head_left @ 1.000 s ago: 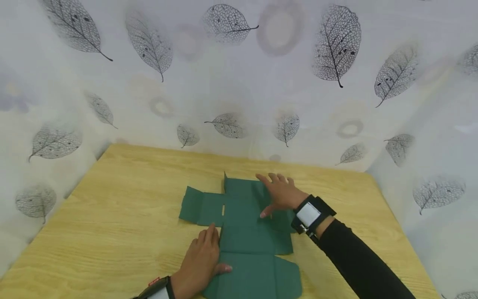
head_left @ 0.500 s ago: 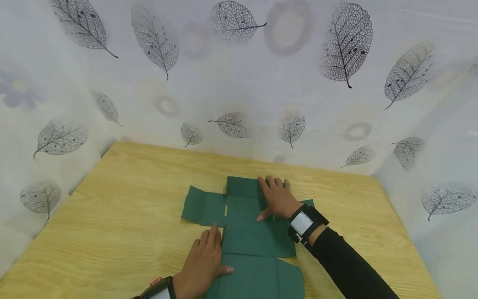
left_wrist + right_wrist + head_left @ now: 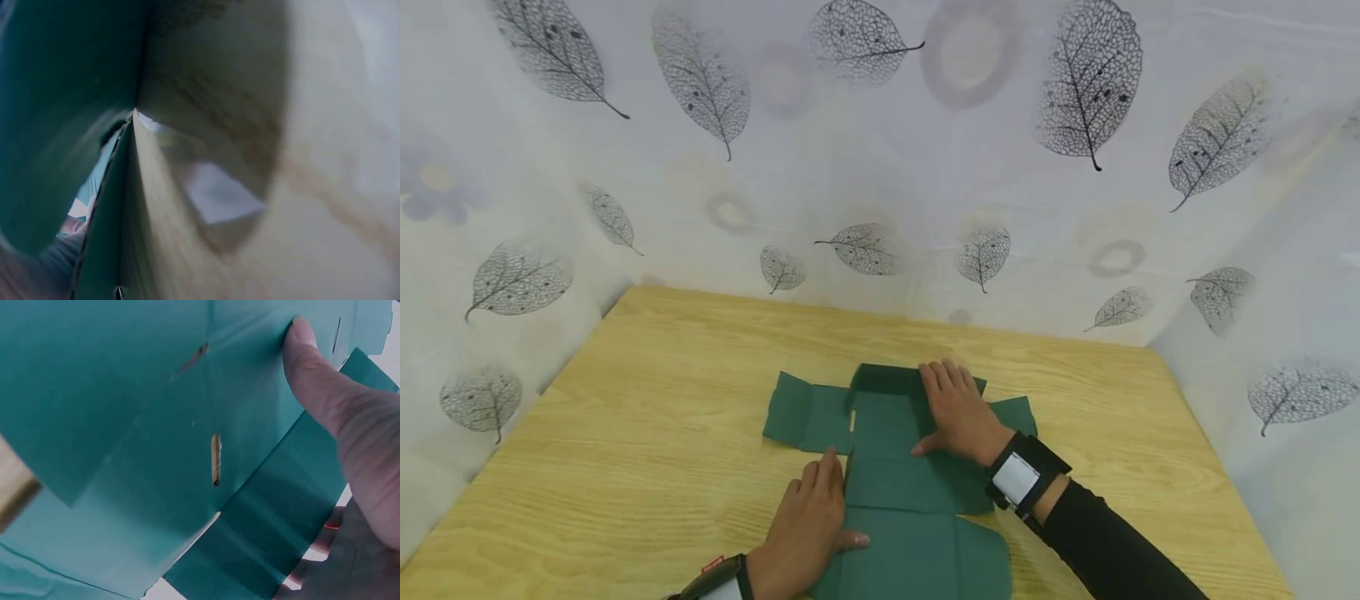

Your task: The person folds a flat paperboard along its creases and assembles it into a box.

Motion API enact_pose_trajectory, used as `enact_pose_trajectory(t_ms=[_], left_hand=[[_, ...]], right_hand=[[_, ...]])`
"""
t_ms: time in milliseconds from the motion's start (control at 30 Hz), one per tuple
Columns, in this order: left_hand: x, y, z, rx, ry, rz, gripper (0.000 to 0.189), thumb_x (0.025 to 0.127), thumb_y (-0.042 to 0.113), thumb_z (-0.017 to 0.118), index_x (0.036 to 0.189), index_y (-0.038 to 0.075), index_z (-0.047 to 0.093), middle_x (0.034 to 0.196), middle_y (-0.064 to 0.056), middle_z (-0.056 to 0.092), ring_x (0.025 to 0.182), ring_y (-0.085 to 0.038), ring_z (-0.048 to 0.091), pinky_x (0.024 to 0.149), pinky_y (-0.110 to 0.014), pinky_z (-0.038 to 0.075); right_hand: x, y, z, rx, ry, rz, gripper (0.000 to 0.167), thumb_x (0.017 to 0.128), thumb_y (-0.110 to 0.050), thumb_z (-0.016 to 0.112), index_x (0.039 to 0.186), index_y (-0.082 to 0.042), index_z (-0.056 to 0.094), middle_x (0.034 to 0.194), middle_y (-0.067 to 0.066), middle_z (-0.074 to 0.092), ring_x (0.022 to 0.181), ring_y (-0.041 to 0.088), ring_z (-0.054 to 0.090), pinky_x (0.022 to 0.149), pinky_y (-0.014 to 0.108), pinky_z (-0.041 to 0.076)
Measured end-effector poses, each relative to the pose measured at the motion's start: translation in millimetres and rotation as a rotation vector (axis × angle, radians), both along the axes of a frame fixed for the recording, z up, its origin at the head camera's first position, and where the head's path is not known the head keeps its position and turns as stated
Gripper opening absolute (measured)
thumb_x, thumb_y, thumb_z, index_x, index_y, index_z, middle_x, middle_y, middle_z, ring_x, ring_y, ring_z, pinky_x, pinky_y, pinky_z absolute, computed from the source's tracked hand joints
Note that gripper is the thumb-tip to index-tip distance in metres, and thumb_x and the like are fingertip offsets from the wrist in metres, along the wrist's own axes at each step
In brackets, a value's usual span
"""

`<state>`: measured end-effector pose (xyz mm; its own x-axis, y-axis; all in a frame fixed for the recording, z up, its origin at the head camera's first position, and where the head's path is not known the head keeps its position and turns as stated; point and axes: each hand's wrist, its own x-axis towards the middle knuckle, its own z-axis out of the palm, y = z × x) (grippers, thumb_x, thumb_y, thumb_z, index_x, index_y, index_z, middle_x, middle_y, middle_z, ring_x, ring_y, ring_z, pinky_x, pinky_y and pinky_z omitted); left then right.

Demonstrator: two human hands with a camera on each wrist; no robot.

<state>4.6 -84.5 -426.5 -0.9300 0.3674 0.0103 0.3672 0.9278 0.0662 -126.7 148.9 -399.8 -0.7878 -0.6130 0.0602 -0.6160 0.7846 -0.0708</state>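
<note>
An unfolded green cardboard box [image 3: 898,550] lies on the wooden table, its side flaps spread out. My right hand [image 3: 958,417] is at its far end, with the fingers behind the raised far flap [image 3: 883,380]. In the right wrist view the thumb [image 3: 312,375] presses on the inner panel, while the fingers show past the flap's edge. My left hand [image 3: 805,521] rests along the near left edge, fingers extended, thumb on the near panel. The left wrist view shows green cardboard [image 3: 69,81] close up beside the table surface; the left fingers are hidden there.
The wooden table [image 3: 662,400] extends to both sides of the box. Behind it hangs a pale cloth [image 3: 880,158] printed with grey leaves. One side flap [image 3: 786,412] sticks out left, slightly raised; another [image 3: 1013,412] sticks out right, beyond my right hand.
The right hand's spread fingers have come together at the far flap. That flap, flatter half a second ago, now stands up and leans inward. The left hand stays in place.
</note>
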Motion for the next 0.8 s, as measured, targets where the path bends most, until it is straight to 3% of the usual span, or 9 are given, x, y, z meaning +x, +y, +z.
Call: enact_pose_trajectory(t_ms=[300,400,567,800], left_hand=[[-1.9,0.1,0.4,0.020,-0.030,0.005,0.101,0.069,0.065,0.078,0.133,-0.009,0.054,0.137,-0.022,0.049,0.108,-0.029,0.054,0.076,-0.038,0.050],[-4.1,-2.6,0.2,0.015,0.008,-0.032,0.094,0.072,0.063,0.077,0.129,-0.009,0.056,0.128,-0.021,0.051,0.102,-0.029,0.055,0.072,-0.036,0.051],[-16.3,-10.5,3.5,0.068,0.096,-0.117,0.058,0.087,0.045,0.074,0.114,-0.005,0.065,0.098,-0.012,0.052,0.079,-0.022,0.050,0.059,-0.032,0.047],[-33.9,-17.2,11.5,0.179,0.031,-0.157,0.044,0.086,0.042,0.073,0.096,-0.001,0.075,0.079,-0.005,0.054,0.063,-0.016,0.047,0.052,-0.028,0.042]], right_hand=[[16.2,2,0.6,-0.027,0.021,0.027,0.123,0.056,-0.054,0.095,0.144,0.010,0.038,0.139,0.027,0.046,0.135,0.048,0.040,0.110,0.063,0.034],[18.3,3,2.6,-0.048,-0.003,0.031,0.123,0.057,-0.055,0.095,0.145,0.010,0.038,0.141,0.027,0.045,0.137,0.049,0.039,0.110,0.064,0.033],[16.1,5,10.6,-0.105,-0.155,0.030,0.120,0.066,-0.055,0.090,0.150,0.010,0.033,0.151,0.029,0.039,0.144,0.050,0.029,0.113,0.065,0.026],[8.2,12,26.5,-0.126,-0.399,0.027,0.121,0.073,-0.052,0.087,0.156,0.007,0.023,0.161,0.028,0.023,0.151,0.047,0.013,0.120,0.061,0.014]])
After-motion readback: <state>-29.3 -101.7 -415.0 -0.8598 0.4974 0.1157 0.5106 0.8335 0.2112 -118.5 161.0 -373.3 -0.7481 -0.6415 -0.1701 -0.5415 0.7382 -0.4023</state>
